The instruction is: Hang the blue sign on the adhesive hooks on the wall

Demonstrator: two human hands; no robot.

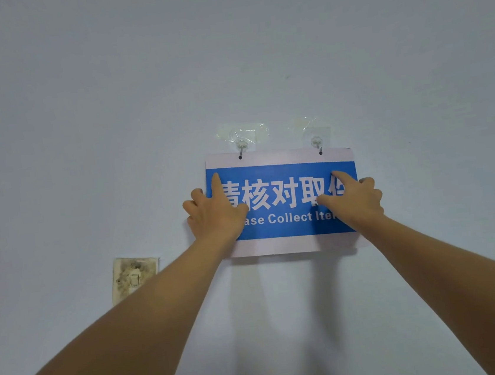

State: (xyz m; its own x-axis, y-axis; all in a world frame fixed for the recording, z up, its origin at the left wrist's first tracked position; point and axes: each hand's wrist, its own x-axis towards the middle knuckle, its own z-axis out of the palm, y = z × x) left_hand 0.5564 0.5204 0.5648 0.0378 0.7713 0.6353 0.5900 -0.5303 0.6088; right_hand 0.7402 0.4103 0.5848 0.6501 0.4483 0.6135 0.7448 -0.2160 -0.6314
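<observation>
Head view: left hand (212, 213) and right hand (354, 198) press flat, fingers spread, gripping nothing, steadying the sign (285, 201). It looks hung on both hooks (241, 149) on the wall (224, 51); only letting go seems left.

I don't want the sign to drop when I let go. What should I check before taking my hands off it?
1. Left hook through the hole in the sign: ok.
2. Right hook through its hole: ok.
3. Sign level: not ok, it tilts slightly down to the right.
4. Hook pads stuck flat to the wall: cannot tell, the film looks wrinkled.
5. Left hand and right hand resting on the sign's face: ok.
</observation>
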